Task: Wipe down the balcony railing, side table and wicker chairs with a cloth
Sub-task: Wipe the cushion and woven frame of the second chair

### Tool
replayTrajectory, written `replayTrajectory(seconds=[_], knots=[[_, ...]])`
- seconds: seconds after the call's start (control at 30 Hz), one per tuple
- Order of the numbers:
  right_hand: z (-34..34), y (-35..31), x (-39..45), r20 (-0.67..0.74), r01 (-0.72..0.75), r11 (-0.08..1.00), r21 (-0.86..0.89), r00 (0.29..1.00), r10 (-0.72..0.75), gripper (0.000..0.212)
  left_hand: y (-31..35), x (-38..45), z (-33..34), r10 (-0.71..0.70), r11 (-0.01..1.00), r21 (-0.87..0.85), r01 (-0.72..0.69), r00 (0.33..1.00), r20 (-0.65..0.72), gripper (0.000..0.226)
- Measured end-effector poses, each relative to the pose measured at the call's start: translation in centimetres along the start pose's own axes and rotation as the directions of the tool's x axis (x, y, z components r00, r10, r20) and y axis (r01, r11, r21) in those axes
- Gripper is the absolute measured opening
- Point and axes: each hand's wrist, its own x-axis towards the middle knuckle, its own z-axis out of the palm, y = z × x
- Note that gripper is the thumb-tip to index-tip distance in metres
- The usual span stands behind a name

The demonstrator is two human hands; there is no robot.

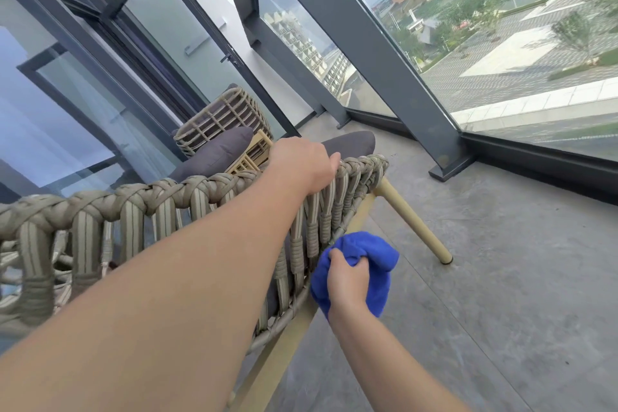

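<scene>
The left hand (302, 162) curls over the woven top rail of the near wicker chair (160, 221), likely steadying it. At five o'clock from it, the right hand (347, 281) clutches a bunched blue cloth (371, 252) against the chair's outer side, by the frame, apparently wiping there

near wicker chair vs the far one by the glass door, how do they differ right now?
The near wicker chair is being handled: the left hand grips its top rail and the right hand holds a blue cloth against its side. The far wicker chair stands untouched.
The near chair's weave is thick grey-taupe rope; the far chair's is a thinner, paler open lattice.
Both carry dark grey cushions.
</scene>
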Motion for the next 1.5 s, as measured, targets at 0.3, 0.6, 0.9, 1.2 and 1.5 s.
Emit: replayTrajectory(seconds=[0.3,0.6,0.9,1.2,1.5], knots=[[1.5,-1.6,-0.2,0.092,0.025,0.998,-0.065,0.996,-0.019,0.036,-0.3,0.1,0.1,0.016,1.000,0.004,-0.016,1.000,-0.026,0.063],[1.3,-8.7,-1.3,0.101,0.258,0.962,0.093,0.958,-0.267,0.020,-0.3,0.2,0.1,0.017,1.000,-0.001,-0.017,0.998,-0.053,0.061],[0.9,-11.5,-1.4,0.210,0.319,0.940,0.122,0.917,-0.338,0.030,0.0,0.2,0.3,-0.018,0.999,-0.047,0.014,0.996,-0.089,0.061],[-1.8,-15.8,-5.0,0.241,0.401,0.904,-0.148,0.901,-0.361,0.023,0.0,-3.1,-1.1,-0.128,0.882,-0.470,-0.012,0.955,-0.266,0.059],[3.5,-21.0,-16.0,0.507,0.412,0.895,-0.171,0.816,-0.279,0.023,-6.1,-12.4,-4.9,-0.309,-0.612,-0.790,-0.035,0.930,0.198,0.050]])
